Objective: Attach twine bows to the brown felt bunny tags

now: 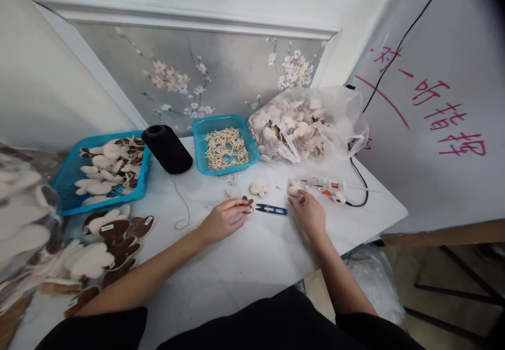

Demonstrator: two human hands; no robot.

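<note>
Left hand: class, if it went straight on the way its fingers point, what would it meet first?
From the left hand, probably the blue-handled thread snips, just past the small brown piece at its fingertips, though depth is unclear.

Craft w/shop: glue gun (329,189), thread cone (167,149), snips (271,209) on white table (252,258).

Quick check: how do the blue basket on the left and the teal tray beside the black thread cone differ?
The blue basket is larger than the teal tray. The blue basket holds cream-and-brown plush pieces, while the teal tray holds a heap of thin pale sticks. The blue basket sits further left than the teal tray. Both are open-topped plastic containers on the white table.
</note>
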